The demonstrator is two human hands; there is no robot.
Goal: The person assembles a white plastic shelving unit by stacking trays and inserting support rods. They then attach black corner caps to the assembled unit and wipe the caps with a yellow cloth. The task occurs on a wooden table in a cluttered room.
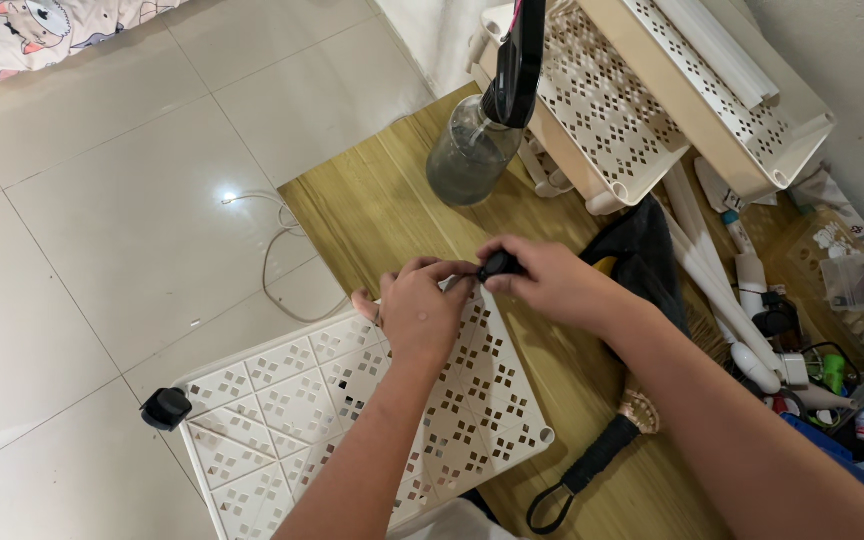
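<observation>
— At the frame's center, what are you gripping?
— Your right hand [552, 285] is pinching a black caster wheel [500, 265]; your left hand [422, 310] is steadying it over the perforated shelf panel [292, 400].

One view only, from a camera on the person's head, looking steeply down and slightly forward at close range (arm's reach). Both forearms enter from the bottom edge; the fingers [467, 272] meet near frame centre, tile floor [102, 200] left of them, clutter right.
</observation>
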